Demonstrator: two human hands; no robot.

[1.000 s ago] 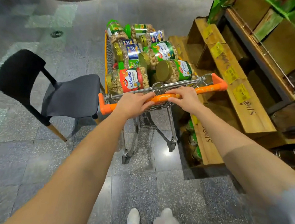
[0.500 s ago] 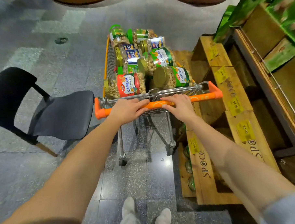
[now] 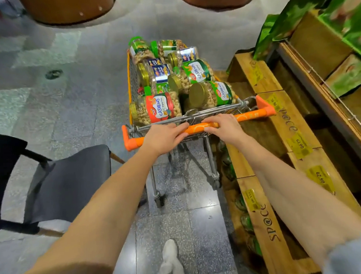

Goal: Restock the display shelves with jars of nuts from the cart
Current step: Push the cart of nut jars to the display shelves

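A small wire shopping cart [image 3: 131, 83] with an orange handle [image 3: 251, 114] stands on the floor ahead of me, piled with several clear jars of nuts. Nearest the handle lie a red-label cashew jar [image 3: 156, 109] and a green-label jar with a gold lid [image 3: 211, 93]. My left hand [image 3: 164, 137] grips the handle left of its middle. My right hand [image 3: 223, 127] grips it just right of the middle. Stepped wooden display shelves [image 3: 289, 128] with yellow price tags run along the right side of the cart.
A black chair [image 3: 65, 183] stands close on the left of the cart. Green bags [image 3: 348, 11] fill upper wooden bins at the far right. Two round brown bases [image 3: 70, 7] sit on the floor far ahead. Green jars [image 3: 244, 221] sit in the lowest shelf. My white shoe [image 3: 169, 261] is below.
The cart has rolled forward along the shelves with both hands still on its handle. The chair has slid back to my left, and more of the shelf front is beside me.
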